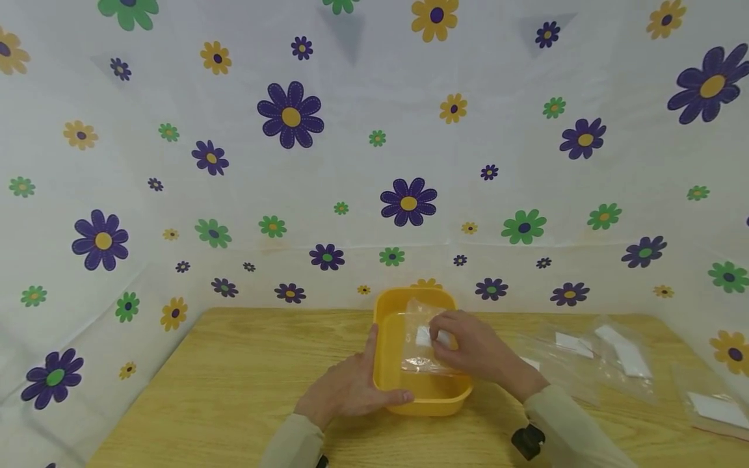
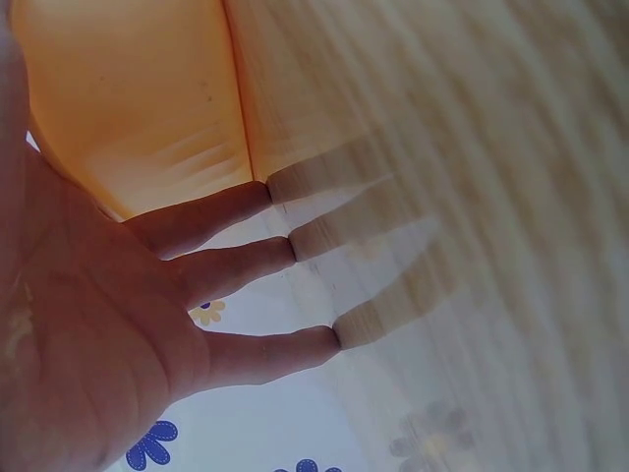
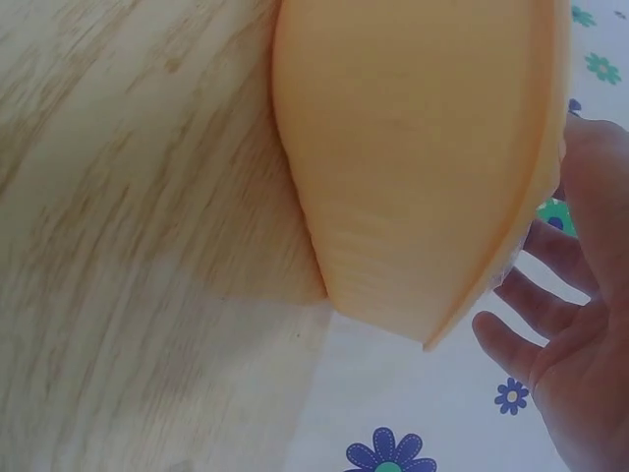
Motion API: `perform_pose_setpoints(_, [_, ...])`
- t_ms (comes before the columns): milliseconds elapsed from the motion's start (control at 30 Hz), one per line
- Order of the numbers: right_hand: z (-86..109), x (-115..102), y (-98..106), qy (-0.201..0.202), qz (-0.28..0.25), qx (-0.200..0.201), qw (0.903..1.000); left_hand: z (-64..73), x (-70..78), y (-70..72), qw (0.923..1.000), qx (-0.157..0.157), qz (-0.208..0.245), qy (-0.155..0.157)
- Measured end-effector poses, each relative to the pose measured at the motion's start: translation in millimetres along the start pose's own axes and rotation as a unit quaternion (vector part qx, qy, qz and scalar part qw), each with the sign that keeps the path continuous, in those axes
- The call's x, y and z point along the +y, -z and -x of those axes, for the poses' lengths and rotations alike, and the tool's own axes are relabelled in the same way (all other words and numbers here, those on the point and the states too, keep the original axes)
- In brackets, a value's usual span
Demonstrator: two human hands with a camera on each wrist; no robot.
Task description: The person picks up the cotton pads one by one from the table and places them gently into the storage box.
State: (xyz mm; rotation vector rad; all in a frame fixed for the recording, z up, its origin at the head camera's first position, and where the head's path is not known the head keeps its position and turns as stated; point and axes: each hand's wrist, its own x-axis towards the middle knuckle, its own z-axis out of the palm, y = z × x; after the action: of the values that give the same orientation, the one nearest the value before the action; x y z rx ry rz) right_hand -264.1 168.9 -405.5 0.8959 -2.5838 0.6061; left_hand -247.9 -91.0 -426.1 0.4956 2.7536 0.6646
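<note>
A yellow plastic basin [image 1: 387, 383] stands on the wooden table. My left hand [image 1: 351, 387] lies along its left side, with straight fingers and the thumb by the near rim. In the left wrist view, fingertips [image 2: 316, 337] of that hand touch the table beside the basin [image 2: 128, 98]. Inside the basin is a clear plastic bag [image 1: 415, 364] with a white label or slip. My right hand [image 1: 474, 344] pinches this bag near its right side. From the right wrist, the basin's outer wall [image 3: 413, 147] hides most of the bag and some fingers.
Several clear plastic bags with white pieces lie to the right, among them one bag [image 1: 626, 351] farther back and another bag [image 1: 716, 409] at the table's right edge. A flower-patterned cloth [image 1: 351, 169] hangs behind the wooden table [image 1: 234, 383].
</note>
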Motion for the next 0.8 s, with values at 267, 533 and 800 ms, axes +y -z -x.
perform_pose_setpoints(267, [5.4, -1, -2, -0.031, -0.008, -0.021, 0.9993, -0.1, 0.3, -0.9, 1.0, 0.003, 0.005, -0.005])
perform_pose_setpoints(533, [10.4, 0, 3, -0.076, -0.008, -0.033, 0.9965, 1.2, 0.2, -0.6, 0.9999, 0.002, 0.015, -0.002])
perform_pose_setpoints(800, [21.2, 5, 9, -0.064, 0.019, -0.009, 0.9977, 0.7, -0.1, -1.2, 0.9999, 0.007, 0.011, -0.003])
